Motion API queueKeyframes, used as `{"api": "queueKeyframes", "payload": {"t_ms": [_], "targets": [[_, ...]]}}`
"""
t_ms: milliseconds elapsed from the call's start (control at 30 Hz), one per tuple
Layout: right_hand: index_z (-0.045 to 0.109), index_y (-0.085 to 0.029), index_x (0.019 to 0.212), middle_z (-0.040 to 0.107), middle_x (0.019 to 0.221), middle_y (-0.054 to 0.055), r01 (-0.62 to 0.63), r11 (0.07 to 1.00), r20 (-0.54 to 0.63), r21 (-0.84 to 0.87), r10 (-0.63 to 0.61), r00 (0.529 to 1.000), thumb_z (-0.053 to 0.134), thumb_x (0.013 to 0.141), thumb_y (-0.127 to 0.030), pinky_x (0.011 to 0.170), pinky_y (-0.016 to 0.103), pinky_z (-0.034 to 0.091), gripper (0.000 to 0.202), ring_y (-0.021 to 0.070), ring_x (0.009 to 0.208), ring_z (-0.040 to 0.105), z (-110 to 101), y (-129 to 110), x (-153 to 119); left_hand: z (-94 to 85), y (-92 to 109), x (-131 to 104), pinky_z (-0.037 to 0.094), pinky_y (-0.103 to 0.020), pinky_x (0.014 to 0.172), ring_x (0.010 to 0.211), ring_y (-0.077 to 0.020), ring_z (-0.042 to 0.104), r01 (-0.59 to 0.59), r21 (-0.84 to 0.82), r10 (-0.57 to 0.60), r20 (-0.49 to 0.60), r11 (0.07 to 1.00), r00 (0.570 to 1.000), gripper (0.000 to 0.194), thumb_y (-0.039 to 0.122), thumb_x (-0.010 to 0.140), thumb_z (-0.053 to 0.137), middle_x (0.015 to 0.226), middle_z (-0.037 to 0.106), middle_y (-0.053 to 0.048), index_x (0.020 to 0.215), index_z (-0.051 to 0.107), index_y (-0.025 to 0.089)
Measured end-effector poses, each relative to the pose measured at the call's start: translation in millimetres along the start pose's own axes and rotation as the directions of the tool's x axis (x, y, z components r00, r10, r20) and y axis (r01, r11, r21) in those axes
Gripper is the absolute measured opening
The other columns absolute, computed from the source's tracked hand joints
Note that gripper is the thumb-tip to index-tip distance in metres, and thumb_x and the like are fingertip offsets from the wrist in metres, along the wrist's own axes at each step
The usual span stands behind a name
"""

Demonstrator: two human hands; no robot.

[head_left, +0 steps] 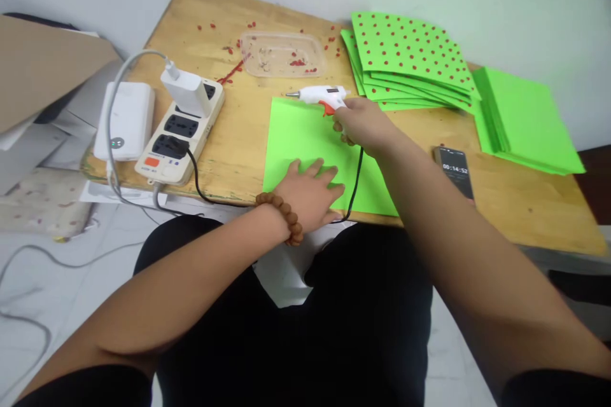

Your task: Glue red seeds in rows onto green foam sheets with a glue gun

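My right hand [365,124] is wrapped round the handle of a white hot glue gun [322,95] with an orange trigger. Its metal nozzle points left, over the far edge of a bright green sheet [296,133]. Flat on the near part of that sheet lies my left hand [308,194], fingers spread, with a brown bead bracelet on the wrist. A black cord hangs below the glue gun and crosses the sheet to the table's front edge. No dots show on the visible part of this sheet.
Behind stands a clear plastic tray [284,73] with small red pieces; more lie scattered around it. Green sheets with red dots [410,44] are stacked at back right, beside plain green sheets [529,114]. A phone [453,168], power strip [179,130] and white power bank [126,117] rest on the table.
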State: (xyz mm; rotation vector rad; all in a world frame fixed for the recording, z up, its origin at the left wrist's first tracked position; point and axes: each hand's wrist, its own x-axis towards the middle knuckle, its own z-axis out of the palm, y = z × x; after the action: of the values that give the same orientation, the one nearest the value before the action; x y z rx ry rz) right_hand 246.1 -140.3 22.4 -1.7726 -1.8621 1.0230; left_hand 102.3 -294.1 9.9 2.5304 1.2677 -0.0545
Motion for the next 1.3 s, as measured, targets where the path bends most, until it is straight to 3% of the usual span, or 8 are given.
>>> {"api": "queueKeyframes", "payload": {"t_ms": [200, 300, 433, 733, 967, 1167, 1233, 1300], "targets": [[0.056, -0.026, 0.080, 0.061, 0.076, 0.005, 0.075, 0.982, -0.021, -0.172, -0.079, 0.997, 0.062, 0.096, -0.026, 0.080, 0.044, 0.056, 0.017, 0.0244, 0.075, 0.059, 13, 8, 26, -3.0, 1, 2, 0.037, -0.073, 0.129, 0.170, -0.0411, 0.033, -0.002, -0.004, 0.003, 0.016, 1.000, 1.000, 0.053, 0.051, 0.116, 0.058, 0.183, 0.041, -0.012, 0.161, 0.064, 0.026], [0.056, -0.027, 0.082, 0.066, 0.083, 0.007, 0.128, 0.966, -0.032, -0.223, -0.139, 0.990, 0.063, 0.094, -0.027, 0.093, 0.049, 0.057, 0.014, 0.0280, 0.084, 0.064, 19, 14, 34, -1.8, 1, 2, 0.038, -0.073, 0.129, 0.169, -0.0419, 0.033, -0.008, 0.001, 0.008, 0.009, 1.000, 1.000, 0.053, 0.051, 0.117, 0.055, 0.183, 0.041, -0.012, 0.161, 0.064, 0.025], [0.059, -0.027, 0.090, 0.072, 0.093, 0.010, 0.206, 0.938, -0.042, -0.279, -0.226, 0.973, 0.062, 0.094, -0.030, 0.098, 0.050, 0.057, 0.006, 0.0316, 0.096, 0.068, 25, 21, 41, -0.2, 0, 2, 0.036, -0.073, 0.130, 0.169, -0.0424, 0.032, -0.013, -0.004, 0.013, 0.006, 1.000, 1.000, 0.054, 0.052, 0.117, 0.054, 0.183, 0.040, -0.012, 0.163, 0.063, 0.025], [0.063, -0.023, 0.103, 0.076, 0.108, 0.017, 0.229, 0.892, -0.059, -0.389, -0.272, 0.960, 0.060, 0.094, -0.026, 0.099, 0.052, 0.056, 0.011, 0.0363, 0.102, 0.069, 31, 23, 42, 0.9, -1, 2, 0.035, -0.071, 0.130, 0.169, -0.0416, 0.032, -0.013, -0.016, 0.013, -0.003, 1.000, 1.000, 0.053, 0.051, 0.116, 0.056, 0.183, 0.041, -0.011, 0.161, 0.064, 0.025], [0.060, -0.026, 0.092, 0.074, 0.100, 0.011, 0.210, 0.945, -0.051, -0.251, -0.229, 0.972, 0.059, 0.094, -0.026, 0.104, 0.049, 0.056, 0.003, 0.0324, 0.104, 0.070, 24, 18, 34, 0.4, -2, 1, 0.036, -0.072, 0.130, 0.170, -0.0413, 0.031, -0.024, -0.015, 0.024, 0.007, 1.000, 1.000, 0.053, 0.050, 0.116, 0.057, 0.182, 0.042, -0.010, 0.163, 0.062, 0.026], [0.058, -0.028, 0.084, 0.067, 0.083, 0.006, 0.130, 0.989, -0.059, -0.072, -0.134, 0.989, 0.064, 0.093, -0.029, 0.083, 0.046, 0.058, 0.011, 0.0274, 0.081, 0.067, 15, 6, 21, -5.4, -15, -1, 0.047, -0.059, 0.120, 0.160, -0.0369, 0.046, -0.057, 0.010, 0.057, -0.069, 0.998, 0.996, 0.055, 0.044, 0.116, 0.059, 0.176, 0.050, -0.012, 0.167, 0.055, 0.024], [0.056, -0.028, 0.082, 0.065, 0.080, 0.005, 0.101, 0.995, -0.064, -0.007, -0.101, 0.993, 0.066, 0.093, -0.033, 0.075, 0.044, 0.056, 0.016, 0.0255, 0.074, 0.063, 10, 0, 16, -7.3, -24, -3, 0.044, -0.059, 0.124, 0.160, -0.0373, 0.046, -0.045, 0.025, 0.047, -0.106, 0.999, 0.993, 0.051, 0.043, 0.114, 0.061, 0.175, 0.051, -0.014, 0.160, 0.061, 0.021], [0.057, -0.029, 0.083, 0.062, 0.079, 0.004, 0.110, 0.994, -0.059, 0.025, -0.108, 0.992, 0.069, 0.092, -0.039, 0.071, 0.043, 0.054, 0.019, 0.0241, 0.070, 0.060, 4, -5, 11, -8.4, -30, -6, 0.035, -0.066, 0.131, 0.166, -0.0418, 0.037, 0.000, 0.028, 0.002, -0.103, 1.000, 0.995, 0.052, 0.046, 0.113, 0.064, 0.177, 0.049, -0.014, 0.159, 0.062, 0.021]]}}
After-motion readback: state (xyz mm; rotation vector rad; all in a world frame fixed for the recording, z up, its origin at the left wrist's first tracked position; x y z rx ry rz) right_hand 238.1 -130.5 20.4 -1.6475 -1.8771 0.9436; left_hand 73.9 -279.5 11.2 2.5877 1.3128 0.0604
